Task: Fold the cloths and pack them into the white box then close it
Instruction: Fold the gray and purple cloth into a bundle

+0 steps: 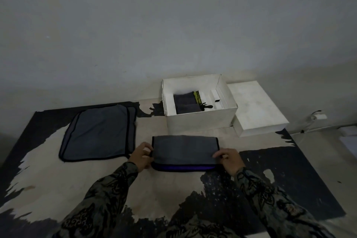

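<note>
A grey cloth (pixel 184 149) with black trim and a purple underside lies folded in half on the table in front of me. My left hand (pixel 142 155) pinches its left edge. My right hand (pixel 229 158) pinches its near right corner. Behind it stands the open white box (pixel 201 120), holding folded grey cloths (pixel 185 103) and a yellow-green one (pixel 197 96). The box's white lid (pixel 255 106) lies flat to the right of the box. To the left, unfolded grey cloths (pixel 98 135) lie stacked flat.
The table (pixel 135 185) has a worn black and pale surface and runs up to a grey wall. A white plug and cable (pixel 317 117) sit on the floor at the far right.
</note>
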